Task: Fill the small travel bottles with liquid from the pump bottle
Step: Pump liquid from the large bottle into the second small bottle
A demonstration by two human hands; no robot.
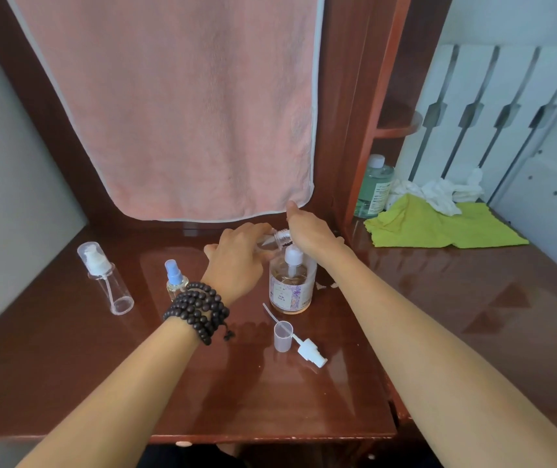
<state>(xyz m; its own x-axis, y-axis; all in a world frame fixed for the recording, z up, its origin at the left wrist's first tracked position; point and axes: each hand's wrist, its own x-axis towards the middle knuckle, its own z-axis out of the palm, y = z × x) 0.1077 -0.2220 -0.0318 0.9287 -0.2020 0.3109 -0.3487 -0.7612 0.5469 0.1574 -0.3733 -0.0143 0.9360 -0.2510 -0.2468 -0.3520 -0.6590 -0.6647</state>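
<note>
My left hand (pixel 236 256) gripping a small clear travel bottle (pixel 275 238) tilted, neck at the white pump of the amber pump bottle (pixel 291 285) mid-desk (pixel 439 298), my right hand (pixel 307 228) pressing that pump, loose white sprayer (pixel 310 351) toward the front edge.

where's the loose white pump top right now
In the head view the white pump top lies on the table, right of the clear cap, in front of the pump bottle.
</note>
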